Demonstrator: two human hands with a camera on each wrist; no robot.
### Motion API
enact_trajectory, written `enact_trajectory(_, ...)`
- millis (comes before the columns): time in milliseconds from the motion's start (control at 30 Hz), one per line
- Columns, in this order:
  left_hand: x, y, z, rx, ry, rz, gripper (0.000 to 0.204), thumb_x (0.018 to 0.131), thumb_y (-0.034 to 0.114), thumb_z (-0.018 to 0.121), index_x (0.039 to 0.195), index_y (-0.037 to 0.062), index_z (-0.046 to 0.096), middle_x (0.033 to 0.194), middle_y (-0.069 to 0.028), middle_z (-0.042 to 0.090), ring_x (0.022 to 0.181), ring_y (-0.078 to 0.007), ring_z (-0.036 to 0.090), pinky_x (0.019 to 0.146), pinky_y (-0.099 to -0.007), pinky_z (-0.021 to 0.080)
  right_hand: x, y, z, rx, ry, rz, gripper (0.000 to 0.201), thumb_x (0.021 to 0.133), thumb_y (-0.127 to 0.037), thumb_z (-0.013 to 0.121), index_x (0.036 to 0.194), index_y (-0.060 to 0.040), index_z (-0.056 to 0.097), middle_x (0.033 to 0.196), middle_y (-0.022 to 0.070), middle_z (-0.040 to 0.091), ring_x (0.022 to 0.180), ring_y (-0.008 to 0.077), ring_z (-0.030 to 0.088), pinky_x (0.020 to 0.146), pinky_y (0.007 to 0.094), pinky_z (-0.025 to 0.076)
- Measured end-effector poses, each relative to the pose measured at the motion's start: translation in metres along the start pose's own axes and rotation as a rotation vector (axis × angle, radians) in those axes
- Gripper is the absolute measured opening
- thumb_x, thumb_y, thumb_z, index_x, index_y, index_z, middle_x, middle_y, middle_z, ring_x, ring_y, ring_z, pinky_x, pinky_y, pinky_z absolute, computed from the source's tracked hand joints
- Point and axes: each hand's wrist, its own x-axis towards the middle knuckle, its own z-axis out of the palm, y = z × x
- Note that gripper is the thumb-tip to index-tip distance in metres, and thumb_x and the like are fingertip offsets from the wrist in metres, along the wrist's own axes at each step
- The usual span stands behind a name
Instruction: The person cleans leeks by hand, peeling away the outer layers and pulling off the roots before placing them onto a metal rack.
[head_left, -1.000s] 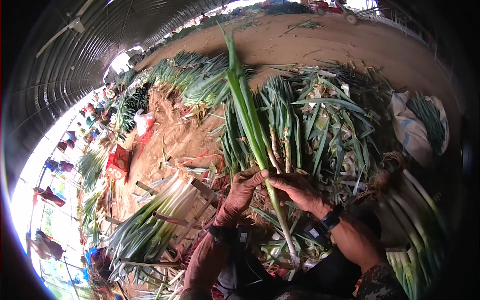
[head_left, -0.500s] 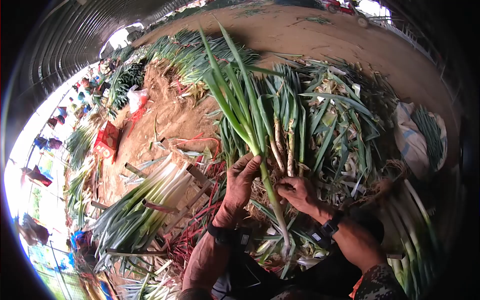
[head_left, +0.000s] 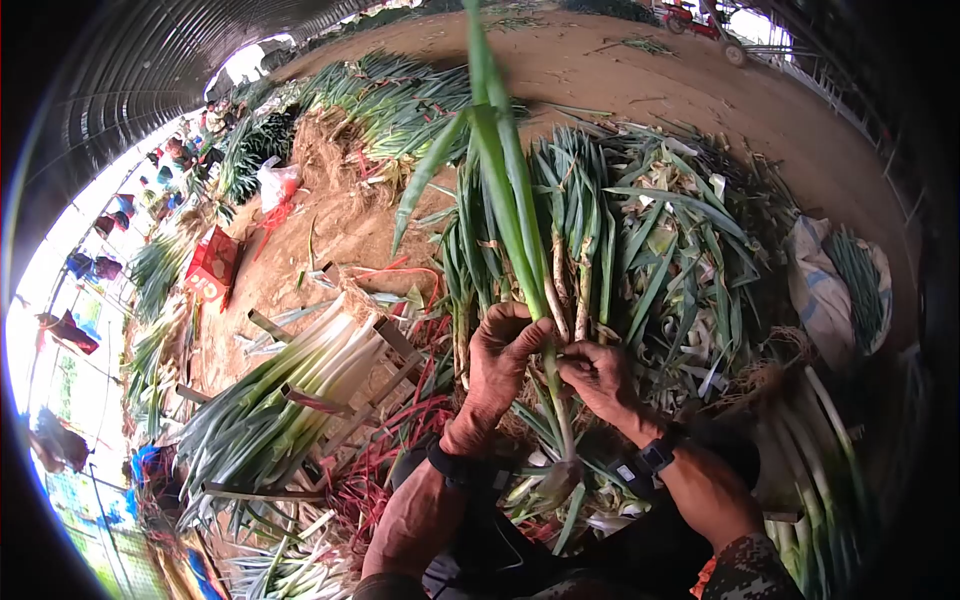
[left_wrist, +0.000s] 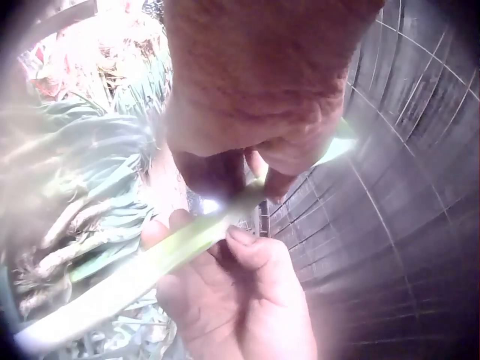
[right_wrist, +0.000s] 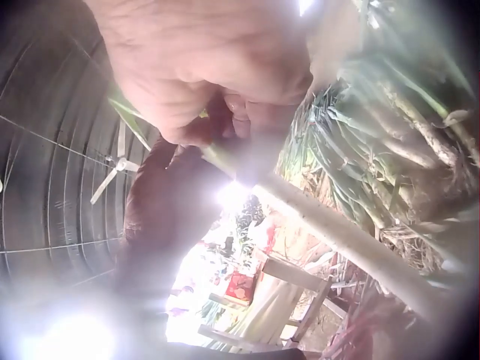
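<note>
A long green onion (head_left: 515, 220) stands upright between my hands in the head view, green leaves up and pale root end down toward my lap. My left hand (head_left: 500, 355) grips it where the leaves join the stalk, thumb across the front. Just below, my right hand (head_left: 600, 385) pinches the stalk from the right side. The left wrist view shows the right hand's thumb (left_wrist: 247, 247) on the stalk (left_wrist: 120, 285). In the right wrist view the pale shaft (right_wrist: 337, 236) slants down from the fingers, which partly hide it.
At left, a slatted rack (head_left: 315, 400) carries a bundle of green onions (head_left: 310, 370), with red ties (head_left: 400, 440) beside it. More green onions (head_left: 580, 215) and a leafy heap (head_left: 680, 250) lie ahead. Farther off are a red box (head_left: 212, 265) and a white sack (head_left: 820, 290).
The right hand drew slightly away from the stalk, then came back to it below the left hand. The green onion's leaves swung left, then mostly upright again; one leaf now bends down to the left.
</note>
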Motion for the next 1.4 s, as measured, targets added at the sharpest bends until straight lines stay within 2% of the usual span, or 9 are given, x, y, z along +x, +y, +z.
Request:
enact_trajectory(300, 0.008, 0.010, -0.016, -0.081, 0.033, -0.024, 0.021, 0.101, 0.017, 0.058, 0.115, 0.0017, 0.060, 0.104, -0.0099, 0.071, 0.089, -0.0153, 0.067, 0.081, -0.0301, 0.054, -0.012, 0.000, -0.018, -0.177, -0.143, 0.100, 0.013, 0.087, -0.015, 0.066, 0.088, -0.0027, 0.071, 0.074, 0.0061, 0.072, 0.065, 0.0093, 0.065, 0.060, 0.0281, 0.050)
enact_trajectory(433, 0.009, 0.019, -0.025, -0.187, 0.050, -0.020, 0.025, 0.103, 0.018, 0.054, 0.121, 0.0009, 0.058, 0.106, -0.0109, 0.069, 0.093, -0.0179, 0.065, 0.085, -0.0311, 0.053, -0.031, 0.043, -0.018, -0.569, -0.347, -0.043, 0.020, 0.083, -0.025, 0.068, 0.085, -0.0054, 0.072, 0.075, 0.0158, 0.069, 0.067, 0.0321, 0.069, 0.064, 0.0391, 0.053)
enact_trajectory(567, 0.008, 0.030, -0.039, -0.280, 0.065, -0.004, 0.027, 0.103, 0.018, 0.053, 0.125, 0.0016, 0.056, 0.108, -0.0110, 0.067, 0.096, -0.0194, 0.064, 0.088, -0.0324, 0.052, -0.037, 0.051, -0.028, -0.725, -0.508, 0.141, 0.029, 0.086, -0.031, 0.072, 0.082, -0.0028, 0.072, 0.072, 0.0130, 0.070, 0.069, 0.0261, 0.070, 0.066, 0.0365, 0.054)
enact_trajectory(700, 0.006, 0.031, -0.039, -0.388, 0.025, -0.024, 0.022, 0.103, 0.017, 0.054, 0.120, 0.0042, 0.058, 0.109, -0.0117, 0.067, 0.095, -0.0204, 0.065, 0.086, -0.0331, 0.054, -0.025, 0.024, -0.004, -0.060, -0.201, 0.012, 0.032, 0.084, -0.030, 0.078, 0.100, -0.0034, 0.071, 0.086, 0.0070, 0.072, 0.079, 0.0178, 0.070, 0.070, 0.0319, 0.055)
enact_trajectory(933, 0.007, 0.030, -0.036, -0.492, 0.089, -0.009, 0.020, 0.101, 0.013, 0.057, 0.118, 0.0040, 0.058, 0.104, -0.0115, 0.068, 0.089, -0.0188, 0.067, 0.078, -0.0305, 0.055, -0.020, -0.020, 0.036, -0.350, -0.139, -0.348, 0.015, 0.084, -0.009, 0.073, 0.096, -0.0043, 0.066, 0.089, 0.0122, 0.068, 0.079, 0.0264, 0.069, 0.069, 0.0365, 0.054)
enact_trajectory(1033, 0.011, 0.032, -0.047, -0.467, 0.137, 0.075, 0.020, 0.102, 0.014, 0.055, 0.118, 0.0030, 0.057, 0.106, -0.0120, 0.066, 0.089, -0.0190, 0.065, 0.077, -0.0312, 0.054, -0.044, 0.013, 0.038, -0.381, -0.338, -0.298, 0.008, 0.088, -0.014, 0.066, 0.090, -0.0057, 0.065, 0.082, 0.0156, 0.066, 0.077, 0.0336, 0.067, 0.067, 0.0402, 0.053)
enact_trajectory(1233, 0.015, 0.053, -0.059, -0.580, 0.130, 0.073, 0.022, 0.104, 0.018, 0.050, 0.119, 0.0032, 0.056, 0.100, -0.0101, 0.063, 0.091, -0.0197, 0.061, 0.082, -0.0337, 0.052, -0.123, 0.118, 0.011, -0.921, -1.198, 0.101, 0.026, 0.079, -0.025, 0.066, 0.095, -0.0058, 0.071, 0.094, 0.0204, 0.070, 0.087, 0.0375, 0.068, 0.078, 0.0500, 0.054)
enact_trajectory(1300, 0.011, 0.055, -0.059, -0.624, 0.115, 0.049, 0.023, 0.103, 0.019, 0.049, 0.118, 0.0034, 0.055, 0.099, -0.0098, 0.062, 0.092, -0.0213, 0.061, 0.084, -0.0359, 0.052, -0.102, 0.083, 0.002, -0.943, -1.168, 0.163, 0.026, 0.079, -0.026, 0.065, 0.091, -0.0052, 0.073, 0.094, 0.0190, 0.071, 0.088, 0.0373, 0.069, 0.080, 0.0489, 0.054)
enact_trajectory(1400, 0.015, 0.047, -0.061, -0.740, -0.027, 0.009, 0.023, 0.102, 0.020, 0.049, 0.117, 0.0036, 0.055, 0.099, -0.0098, 0.062, 0.093, -0.0246, 0.061, 0.088, -0.0400, 0.052, -0.049, 0.007, -0.005, -0.387, -0.392, 0.059, 0.015, 0.089, -0.019, 0.066, 0.096, -0.0076, 0.073, 0.089, 0.0129, 0.073, 0.080, 0.0209, 0.072, 0.073, 0.0336, 0.056)
